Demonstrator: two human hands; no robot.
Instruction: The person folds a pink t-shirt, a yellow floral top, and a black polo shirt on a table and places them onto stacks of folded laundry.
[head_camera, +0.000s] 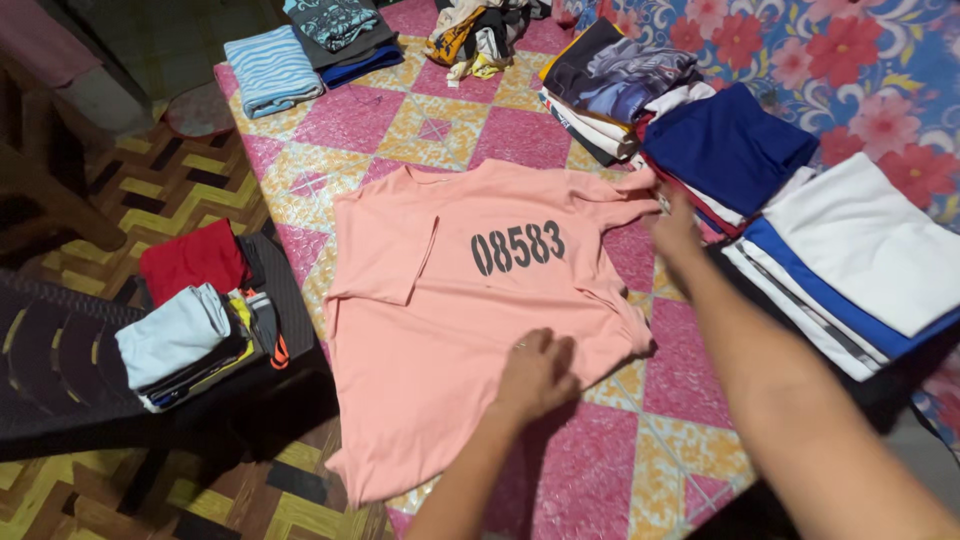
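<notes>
At the centre of the frame, a peach shirt (470, 310) lies spread on the pink and yellow checked bed (660, 450), the left hand (537, 372) pressing flat on its lower part while the right hand (672, 222) pinches its right sleeve, beside folded clothes (730, 145) at upper right.

Nothing here is a package, a sign or a screen. The nearest thing to a label is a short row of dark printed characters (517, 247) on the chest of the pink shirt (450, 330), at centre frame, rising slightly toward two o'clock and lying flat against the pale fabric.
</notes>
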